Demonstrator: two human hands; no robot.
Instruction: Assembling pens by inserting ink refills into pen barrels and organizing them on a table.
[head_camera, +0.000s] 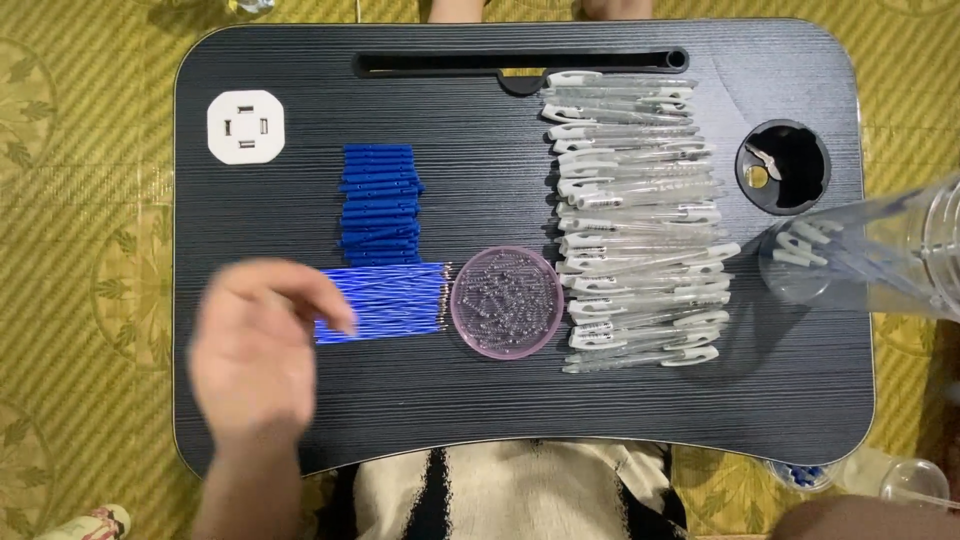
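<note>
A: Fingers of the left hand loosely spread, blurred, holding nothing. Fingertips sit at the left end of the blue refill row, whether touching or just above I cannot tell.

B: Refills, look?

A: Thin blue tubes, laid side by side, lengthwise left to right, metal tips pointing right toward the pink dish. Tips lie just beside the dish rim.

B: Dish contents?

A: Many tiny clear or silvery bits, too small to tell what kind. Dish round, shallow, translucent pink.

B: Right hand?

A: Hand itself hidden at the right edge of the picture. Clear plastic container juts in from there, tilted, mouth toward the counter, a few white-clipped barrels inside. How it is gripped, cannot tell.

B: Other stock?

A: Stack of short blue caps just above the refills. Tall column of clear pen barrels with white clips, right of the dish, running from near the slot down past the dish. Round cup recess at upper right, small metal bits in it. White socket block upper left.

B: Surface?

A: Dark wood-grain counter, a lap tray, set on a yellow patterned mat.
</note>
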